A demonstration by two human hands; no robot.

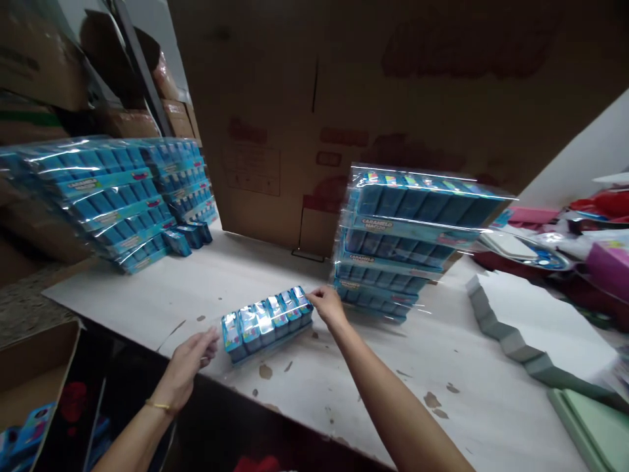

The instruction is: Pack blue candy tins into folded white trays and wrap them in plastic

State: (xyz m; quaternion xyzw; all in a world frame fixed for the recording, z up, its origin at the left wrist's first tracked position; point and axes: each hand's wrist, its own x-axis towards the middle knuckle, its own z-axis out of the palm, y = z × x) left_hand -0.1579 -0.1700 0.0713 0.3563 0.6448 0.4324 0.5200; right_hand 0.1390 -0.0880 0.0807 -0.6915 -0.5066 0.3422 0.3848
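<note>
A row of several small blue boxes [268, 321] lies in clear plastic wrap near the front edge of the white table [373, 387]. My left hand [189, 364] pinches the wrap at the row's left end. At the row's right end my right hand [328, 305] touches the last box with its fingertips. Just right of that hand stands a stack of wrapped blue packs [403, 242].
A bigger pile of wrapped blue packs [113, 196] sits at the far left, with loose blue boxes [189, 237] beside it. A large brown carton [373, 98] rises behind. Folded grey card [515, 347] and colourful clutter lie at right. An open carton [29, 387] stands below left.
</note>
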